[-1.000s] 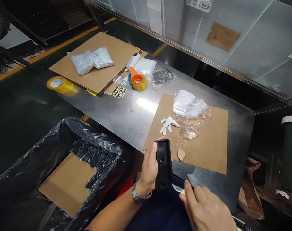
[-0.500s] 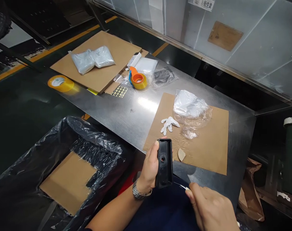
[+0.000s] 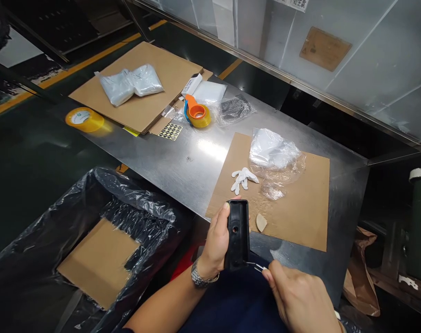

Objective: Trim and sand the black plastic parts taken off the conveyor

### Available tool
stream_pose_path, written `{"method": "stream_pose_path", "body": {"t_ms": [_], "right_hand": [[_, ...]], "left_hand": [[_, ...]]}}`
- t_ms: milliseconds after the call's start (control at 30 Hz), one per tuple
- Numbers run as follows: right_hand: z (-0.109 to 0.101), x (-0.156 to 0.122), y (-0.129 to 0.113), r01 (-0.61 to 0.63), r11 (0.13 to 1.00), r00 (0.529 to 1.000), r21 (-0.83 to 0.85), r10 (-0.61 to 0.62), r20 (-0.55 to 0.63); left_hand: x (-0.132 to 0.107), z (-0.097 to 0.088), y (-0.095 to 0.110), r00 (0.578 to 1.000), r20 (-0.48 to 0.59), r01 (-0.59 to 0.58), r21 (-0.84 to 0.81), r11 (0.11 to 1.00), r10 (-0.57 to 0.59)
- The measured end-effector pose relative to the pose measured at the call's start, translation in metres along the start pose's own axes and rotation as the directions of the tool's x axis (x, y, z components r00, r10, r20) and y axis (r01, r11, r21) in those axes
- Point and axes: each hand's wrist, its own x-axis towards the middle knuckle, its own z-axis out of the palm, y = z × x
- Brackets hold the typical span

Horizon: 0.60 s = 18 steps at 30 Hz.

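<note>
My left hand (image 3: pixel 214 245) is wrapped round a long, shallow black plastic housing (image 3: pixel 238 238). Its hollow side faces up and has a small round hole. In my right hand (image 3: pixel 300 296) is a slim tool (image 3: pixel 259 267) with thin, pale metal prongs, its handle hidden by the fingers. The tip reaches the lower right corner of the housing; I cannot tell whether it touches. Just beyond the housing, a beige wedge-shaped piece (image 3: pixel 261 223) and a white glove (image 3: pixel 244 179) lie on a cardboard sheet (image 3: pixel 300 222).
Clear plastic bags (image 3: pixel 276 150) rest on the cardboard. Farther along the metal table (image 3: pixel 169 166) are an orange tape dispenser (image 3: pixel 197 112), a sticker sheet (image 3: pixel 170 131), a tape roll (image 3: pixel 84 119) and stacked cardboard (image 3: pixel 155 60). A black-lined bin (image 3: pixel 92 194) stands at left.
My right hand has moved slightly left and up, bringing the tool's tip to the housing's lower corner. More of the metal prongs shows. My left hand holds the housing almost still.
</note>
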Motion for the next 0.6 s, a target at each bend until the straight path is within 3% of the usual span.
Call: {"method": "stream_pose_path", "body": {"t_ms": [367,600], "right_hand": [[0.0025,-0.0006,0.0014,-0.001,0.999,0.999,0.034,-0.001,0.045],[0.0019,-0.0015,-0.0004,0.005,1.000,1.000,-0.017,-0.005,-0.002]], "left_hand": [[0.0010,-0.0012,-0.0014,0.999,0.036,0.003,-0.008,1.000,-0.002],[0.0011,-0.0012,-0.0011,0.999,0.037,-0.012,-0.003,1.000,0.012]]}}
